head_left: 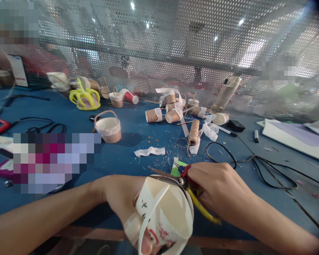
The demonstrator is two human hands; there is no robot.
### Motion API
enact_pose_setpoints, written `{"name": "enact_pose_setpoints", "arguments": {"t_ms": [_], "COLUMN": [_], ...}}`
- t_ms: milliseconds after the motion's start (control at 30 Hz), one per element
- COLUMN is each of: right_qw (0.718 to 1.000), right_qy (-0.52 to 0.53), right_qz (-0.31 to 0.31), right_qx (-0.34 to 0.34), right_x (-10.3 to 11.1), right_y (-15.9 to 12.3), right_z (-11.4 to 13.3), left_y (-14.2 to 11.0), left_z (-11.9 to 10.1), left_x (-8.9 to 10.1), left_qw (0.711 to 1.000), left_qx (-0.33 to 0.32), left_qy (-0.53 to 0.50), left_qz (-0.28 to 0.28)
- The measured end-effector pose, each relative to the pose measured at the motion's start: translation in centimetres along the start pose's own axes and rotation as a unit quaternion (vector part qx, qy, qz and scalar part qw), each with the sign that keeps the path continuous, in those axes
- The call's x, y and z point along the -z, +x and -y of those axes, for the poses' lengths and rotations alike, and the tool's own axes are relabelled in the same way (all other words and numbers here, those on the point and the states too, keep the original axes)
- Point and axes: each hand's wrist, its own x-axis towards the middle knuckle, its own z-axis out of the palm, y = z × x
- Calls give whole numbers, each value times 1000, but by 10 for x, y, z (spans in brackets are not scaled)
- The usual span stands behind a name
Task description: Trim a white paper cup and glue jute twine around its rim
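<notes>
Near the table's front edge my left hand [124,198] grips a white paper cup [179,203], mouth tilted up toward me. The cup carries black characters and a pink-red print, and a cut strip of its wall curls away at the left. My right hand [220,184] is closed around a pair of scissors [202,209] with red and yellow handles. Their blades reach left across the cup's far rim; whether they touch the paper I cannot tell. A small green piece [176,169] lies just beyond the scissors. Most of my left fingers are hidden behind the cup.
Beyond my hands lie a lace strip [150,151] and a twine spool [194,131]. A small handled basket [108,129] stands left. Several twine-wrapped cups [172,115] lie before the mesh panel [149,46]. Black cable [260,170] loops at right, near paper sheets [295,141].
</notes>
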Motion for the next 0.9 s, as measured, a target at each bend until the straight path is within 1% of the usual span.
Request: {"name": "enact_pose_setpoints", "arguments": {"t_ms": [33, 67, 100, 133, 167, 200, 267, 367, 433, 467, 533, 600, 633, 700, 767, 800, 833, 900], "right_qw": [1000, 1000, 1000, 1000, 1000, 1000, 1000, 1000, 1000, 999, 993, 986, 984, 982, 979, 976, 970, 948], "right_qy": [-1, -3, -4, -4, -4, -4, -2, 2, 21, 41, 93, 136, 146, 151, 160, 170, 187, 245], "right_qz": [0, 1, 3, 3, 4, 4, 1, 3, 13, 24, 54, 75, 71, 51, 28, 18, 14, 12], "right_qx": [0, 1, 1, 2, 2, 3, 7, 6, -13, -24, -45, -66, -77, -104, -126, -138, -155, -203], "right_x": [0, 1, 2, 2, 2, 2, 2, -2, -3, -2, 2, 9, 12, 17, 18, 18, 16, 12], "right_y": [0, 0, 0, -1, -1, -2, -2, -1, 0, 0, 0, -1, -2, -3, -3, -3, -3, -3], "right_z": [0, 0, 0, 0, 0, 0, 0, -1, -4, -5, -9, -12, -13, -14, -15, -15, -16, -16], "left_y": [0, -1, -1, -2, -2, -3, -3, -3, -3, -4, -7, -11, -13, -16, -18, -19, -19, -18], "left_z": [0, -1, -2, -4, -6, -8, -11, -15, -19, -23, -32, -40, -43, -46, -45, -44, -43, -42], "left_x": [1, 1, 1, 0, 0, -1, -2, -3, -4, -6, -11, -16, -17, -18, -16, -15, -14, -14], "left_qw": [996, 992, 988, 987, 988, 990, 991, 988, 986, 985, 982, 977, 970, 958, 936, 926, 920, 917], "left_qx": [3, 5, 1, 6, 6, 14, 30, 37, 53, 63, 81, 68, 46, 18, 5, 6, 9, 13], "left_qy": [-45, -77, -84, -84, -87, -93, -100, -115, -132, -141, -165, -186, -190, -125, -62, -44, -39, -51], "left_qz": [79, 103, 128, 133, 126, 101, 83, 92, 90, 80, 47, -77, -144, -258, -346, -374, -391, -395]}}
